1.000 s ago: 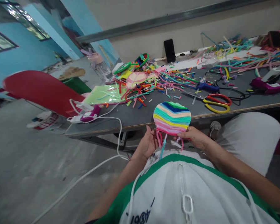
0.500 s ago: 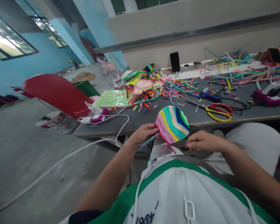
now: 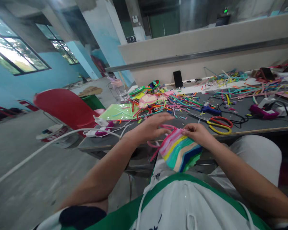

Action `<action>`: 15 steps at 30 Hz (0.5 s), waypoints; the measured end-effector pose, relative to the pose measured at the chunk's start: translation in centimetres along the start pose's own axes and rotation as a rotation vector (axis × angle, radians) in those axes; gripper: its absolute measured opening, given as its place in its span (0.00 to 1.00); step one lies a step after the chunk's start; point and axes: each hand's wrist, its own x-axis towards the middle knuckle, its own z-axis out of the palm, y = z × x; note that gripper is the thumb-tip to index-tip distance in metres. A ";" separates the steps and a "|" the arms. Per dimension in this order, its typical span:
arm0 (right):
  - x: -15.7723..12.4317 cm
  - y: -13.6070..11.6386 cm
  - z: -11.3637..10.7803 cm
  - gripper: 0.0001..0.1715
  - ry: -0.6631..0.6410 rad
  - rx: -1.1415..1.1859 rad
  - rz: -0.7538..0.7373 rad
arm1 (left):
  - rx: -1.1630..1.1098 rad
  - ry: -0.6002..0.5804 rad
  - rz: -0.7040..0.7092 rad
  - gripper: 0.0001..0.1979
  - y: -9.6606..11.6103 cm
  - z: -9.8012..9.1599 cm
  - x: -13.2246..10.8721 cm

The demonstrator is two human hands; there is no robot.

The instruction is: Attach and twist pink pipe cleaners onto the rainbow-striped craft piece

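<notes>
A round striped panel of fuzzy pipe cleaners (image 3: 180, 151), in pink, yellow, teal, beige, blue and green, hangs tilted over my lap. My right hand (image 3: 198, 134) pinches its upper edge between thumb and fingers. My left hand (image 3: 152, 127) is beside the panel's upper left, its fingers stretched and apart, slightly blurred. Loose pink pipe cleaner ends (image 3: 155, 150) stick out from the panel's left side, below the left hand. Whether the left fingertips touch the pink strand near them, I cannot tell.
Scissors with red and yellow handles (image 3: 219, 125), a blue glue gun (image 3: 210, 109) and a heap of pipe cleaners (image 3: 168, 100) lie on the grey table (image 3: 254, 126). A phone (image 3: 178, 79) leans at the back. A white cable (image 3: 62, 140) crosses on the left, near a red chair (image 3: 64, 105).
The panel has turned and dropped lower. My left hand has let go of it and risen. My right hand, formerly apart from it, now grips its upper edge. The view has tilted up.
</notes>
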 end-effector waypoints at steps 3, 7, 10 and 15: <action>-1.3 1.7 -0.5 0.17 0.127 0.357 0.134 | 0.032 0.472 0.058 0.20 1.8 -0.3 -2.0; -2.9 3.1 0.0 0.17 0.253 0.623 0.177 | -0.216 0.744 -0.196 0.14 0.8 2.5 -5.6; -3.3 3.8 1.0 0.17 0.273 0.731 0.172 | -0.461 0.667 -0.496 0.15 -1.3 6.1 -7.2; -3.5 4.0 2.8 0.16 0.294 0.821 0.172 | -0.876 0.470 -0.604 0.21 -2.3 10.8 -7.0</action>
